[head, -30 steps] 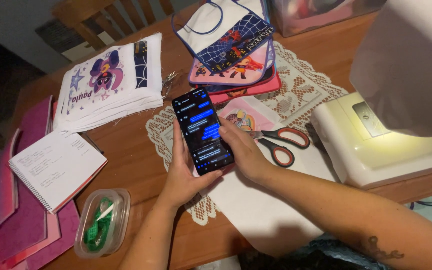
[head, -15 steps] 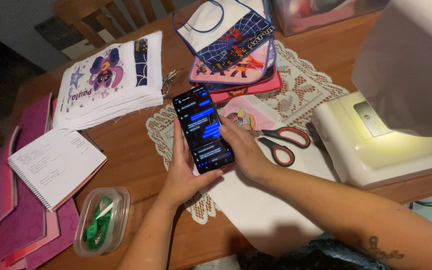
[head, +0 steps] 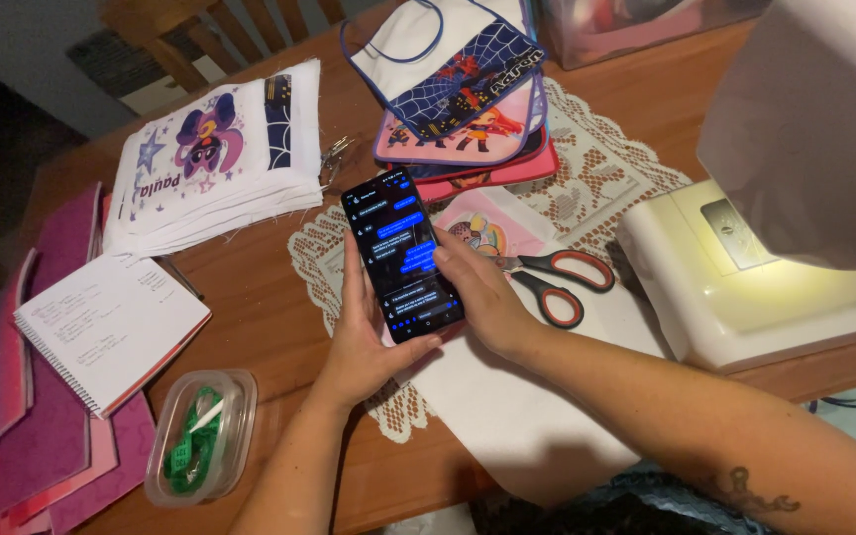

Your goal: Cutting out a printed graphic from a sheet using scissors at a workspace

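Two hands are closed around a slim black smartphone with a lit screen of blue message bubbles (head: 403,256), held above the lace doily (head: 587,178) at table centre.

Reading and scrolling appears to be the step in hand; a steady cradle and light thumb strokes would be called for next. The phone is cradled by the left hand (head: 369,342) from seven o'clock and clasped at its edge by the right hand (head: 482,297) from four o'clock. Red-handled scissors (head: 557,282) lie at three o'clock, a stack of printed cloth bibs (head: 458,94) at twelve.
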